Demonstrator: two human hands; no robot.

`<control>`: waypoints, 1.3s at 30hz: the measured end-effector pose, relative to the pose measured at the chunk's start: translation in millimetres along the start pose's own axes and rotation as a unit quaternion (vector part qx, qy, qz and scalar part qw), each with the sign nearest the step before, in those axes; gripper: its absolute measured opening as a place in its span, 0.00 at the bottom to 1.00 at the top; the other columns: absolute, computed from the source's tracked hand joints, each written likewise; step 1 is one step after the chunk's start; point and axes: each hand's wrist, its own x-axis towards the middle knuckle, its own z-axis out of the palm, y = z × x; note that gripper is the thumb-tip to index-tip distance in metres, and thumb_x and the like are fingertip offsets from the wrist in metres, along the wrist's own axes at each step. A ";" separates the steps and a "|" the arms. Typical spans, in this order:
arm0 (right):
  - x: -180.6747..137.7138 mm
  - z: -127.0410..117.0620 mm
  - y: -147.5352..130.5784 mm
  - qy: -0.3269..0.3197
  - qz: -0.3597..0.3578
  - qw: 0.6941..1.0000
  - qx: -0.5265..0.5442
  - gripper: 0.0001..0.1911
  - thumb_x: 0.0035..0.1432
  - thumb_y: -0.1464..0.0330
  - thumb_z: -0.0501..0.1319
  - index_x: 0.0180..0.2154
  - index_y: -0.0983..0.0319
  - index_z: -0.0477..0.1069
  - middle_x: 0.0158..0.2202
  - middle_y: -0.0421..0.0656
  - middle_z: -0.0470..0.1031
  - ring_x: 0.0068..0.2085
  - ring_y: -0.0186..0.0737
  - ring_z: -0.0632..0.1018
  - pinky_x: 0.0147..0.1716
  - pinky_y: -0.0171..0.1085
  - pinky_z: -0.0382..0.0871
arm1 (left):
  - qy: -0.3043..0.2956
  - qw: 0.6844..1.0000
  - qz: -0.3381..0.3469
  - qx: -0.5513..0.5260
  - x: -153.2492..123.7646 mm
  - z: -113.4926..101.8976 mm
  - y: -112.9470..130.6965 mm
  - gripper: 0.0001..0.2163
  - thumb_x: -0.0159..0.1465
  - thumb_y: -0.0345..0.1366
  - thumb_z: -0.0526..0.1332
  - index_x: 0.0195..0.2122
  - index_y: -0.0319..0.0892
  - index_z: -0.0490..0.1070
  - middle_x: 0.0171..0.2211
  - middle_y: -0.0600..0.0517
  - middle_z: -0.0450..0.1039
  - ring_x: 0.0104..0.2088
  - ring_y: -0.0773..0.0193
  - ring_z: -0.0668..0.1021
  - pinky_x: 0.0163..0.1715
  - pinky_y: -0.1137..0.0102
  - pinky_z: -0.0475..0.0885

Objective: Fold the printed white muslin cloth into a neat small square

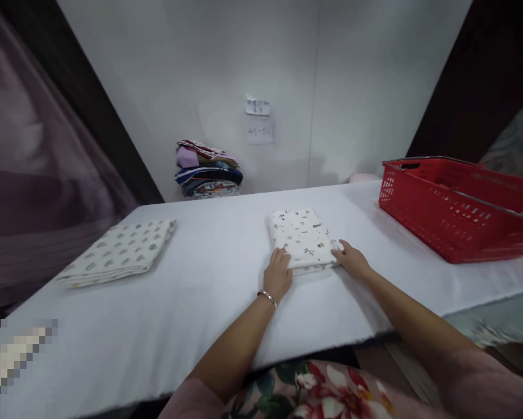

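Note:
A folded white cloth (303, 235) with small scattered prints lies on the white-covered table in front of me. My left hand (279, 272) holds its near left corner, fingers on top of the edge. At the near right corner, my right hand (352, 259) grips the cloth between thumb and fingers. The layers show along the near edge, between my hands. Farther left rests a second folded cloth (124, 250), white with rows of small grey and green prints, apart from both hands.
A red plastic basket (445, 218) with metal handles stands on the table (209, 302) at the right. Beyond the far edge, a stack of folded fabrics (209, 171) sits against the wall. Paper labels (259, 119) hang there. A pixelated patch covers the lower left corner.

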 end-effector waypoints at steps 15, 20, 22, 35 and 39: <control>-62.9 35.6 -53.6 -0.051 -0.173 0.951 0.251 0.31 0.54 0.59 0.56 0.59 0.61 0.59 0.22 0.37 0.69 0.24 0.35 0.70 0.25 0.33 0.63 | 0.056 0.985 -0.165 0.003 5.0 -85.8 -112.2 0.16 0.60 0.32 0.51 0.48 0.42 0.69 0.46 0.47 0.74 0.44 0.58 0.76 0.44 0.63 0.72; 25.2 -4.3 -26.7 0.041 -0.011 0.959 0.279 0.16 0.54 0.64 0.55 0.42 0.65 0.70 0.32 0.44 0.74 0.26 0.32 0.72 0.22 0.29 0.63 | 0.127 0.991 -0.032 -0.009 -28.6 -69.1 -58.0 0.13 0.62 0.38 0.53 0.45 0.41 0.69 0.47 0.46 0.71 0.50 0.57 0.71 0.51 0.60 0.66; 53.1 -9.7 -23.4 0.048 0.013 0.963 0.266 0.14 0.54 0.64 0.55 0.40 0.65 0.70 0.35 0.45 0.74 0.29 0.32 0.73 0.22 0.29 0.63 | 0.097 0.995 0.021 -0.010 -34.8 -63.7 -31.9 0.12 0.62 0.39 0.55 0.45 0.42 0.69 0.47 0.46 0.71 0.50 0.57 0.70 0.51 0.58 0.65; 116.6 8.2 -35.5 0.040 0.018 0.990 0.133 0.20 0.52 0.53 0.57 0.33 0.63 0.74 0.33 0.45 0.76 0.34 0.38 0.74 0.29 0.31 0.61 | -0.018 0.998 0.058 0.012 -32.5 -44.0 7.4 0.12 0.59 0.37 0.58 0.45 0.45 0.68 0.44 0.48 0.71 0.46 0.55 0.70 0.49 0.56 0.62; 125.5 3.8 -39.1 0.005 -0.006 0.996 0.093 0.17 0.52 0.56 0.59 0.31 0.63 0.76 0.32 0.44 0.77 0.33 0.37 0.74 0.29 0.31 0.61 | -0.019 0.998 0.059 0.011 -32.6 -42.2 5.5 0.12 0.60 0.37 0.57 0.45 0.45 0.68 0.44 0.47 0.70 0.46 0.55 0.70 0.48 0.56 0.62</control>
